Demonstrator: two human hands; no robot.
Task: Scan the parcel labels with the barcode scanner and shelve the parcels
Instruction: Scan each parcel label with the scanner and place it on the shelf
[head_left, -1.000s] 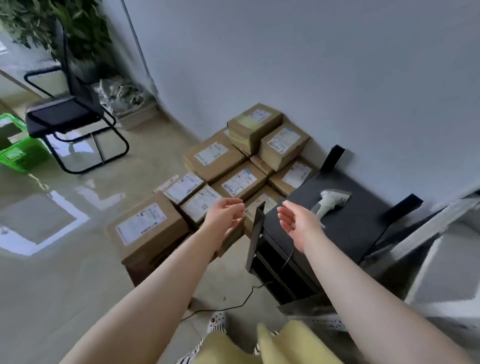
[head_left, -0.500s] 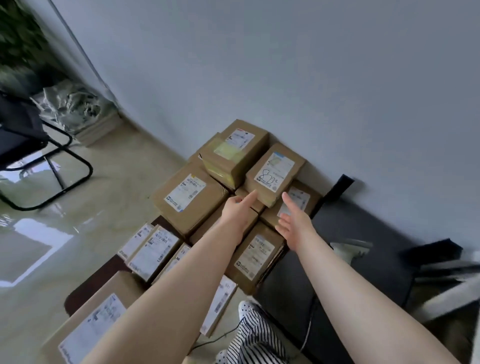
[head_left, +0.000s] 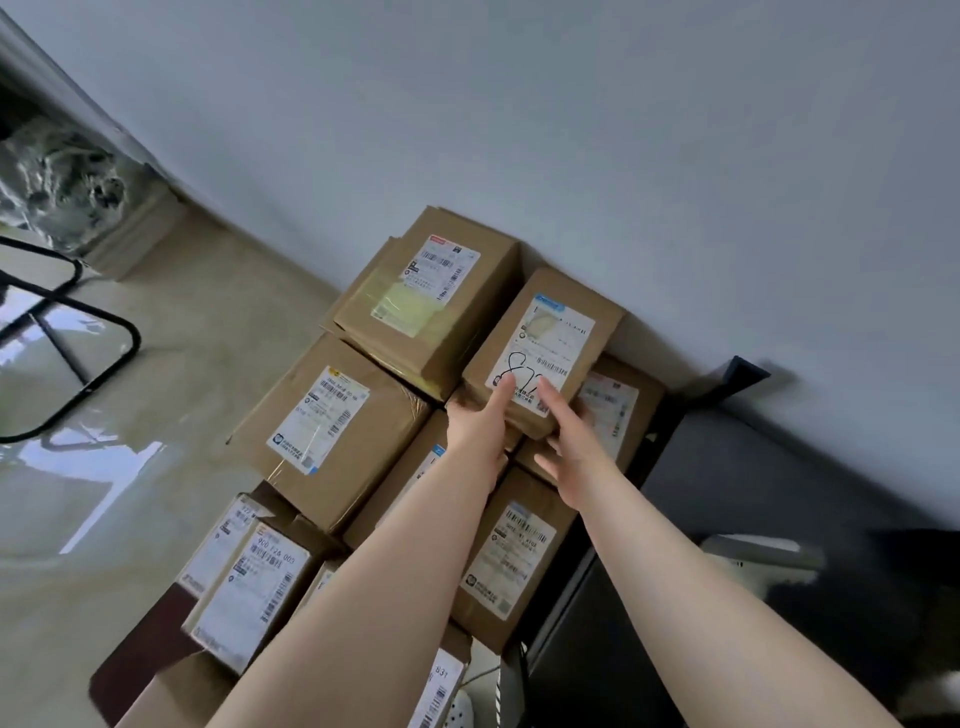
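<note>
Fingers of both hands now curl under the near edge of the small labelled parcel (head_left: 543, 349), thumbs on its label: left hand (head_left: 480, 423), right hand (head_left: 569, 447). Half a second ago they were only reaching. Parcel sits atop the stack by the far wall; lift likely next. Barcode scanner (head_left: 753, 551) lies unused, right, blurred.

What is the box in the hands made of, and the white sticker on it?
The box, held by the left hand and right hand, looks like plain brown cardboard: matte, with folded edges. Its sticker seems to be white paper, printed with barcodes and marked with black pen; whether it is glossy is unclear.
</note>
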